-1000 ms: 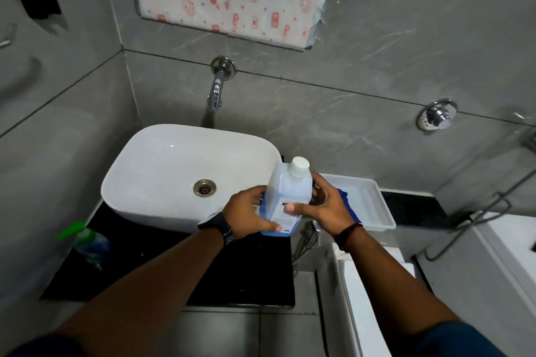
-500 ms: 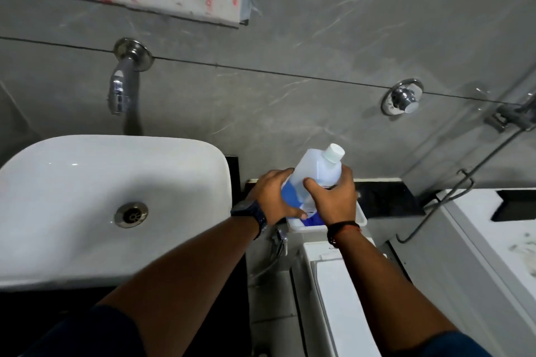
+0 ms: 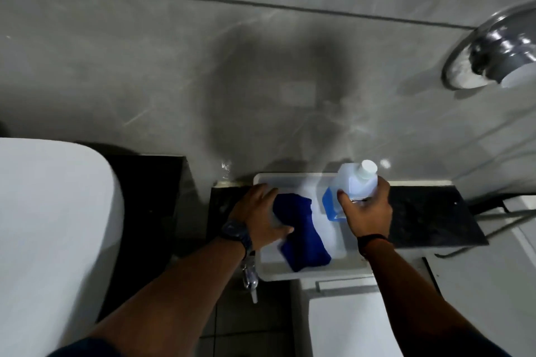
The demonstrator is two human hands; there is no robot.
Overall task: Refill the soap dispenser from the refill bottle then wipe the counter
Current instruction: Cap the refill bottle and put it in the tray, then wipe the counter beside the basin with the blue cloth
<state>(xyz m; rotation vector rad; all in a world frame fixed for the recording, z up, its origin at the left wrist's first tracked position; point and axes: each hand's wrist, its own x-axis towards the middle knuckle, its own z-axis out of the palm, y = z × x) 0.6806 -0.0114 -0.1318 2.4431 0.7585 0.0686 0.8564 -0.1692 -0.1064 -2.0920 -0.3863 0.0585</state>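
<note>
Nearest the camera, both forearms reached forward from the bottom edge, a dark watch on the left wrist and a thin dark band on the right. Beyond the arms, a shallow white tray sat on the dark desk, pushed against the grey wall.

The left hand lay at the tray's left side, its fingers curled over the upper end of a folded blue cloth, thumb pressed on the fabric; the rest of the cloth stretched toward the tray's near edge.

The right hand was wrapped around the refill bottle, which stood tilted in the tray's far right corner, its base down inside the tray. Blue liquid filled the lower part of the translucent bottle, and its white cap was on, pointing toward the wall.

To the left, the white basin rose beside the tray. Farther off, at the upper right, a chrome wall fitting stood out from the tiles.
</note>
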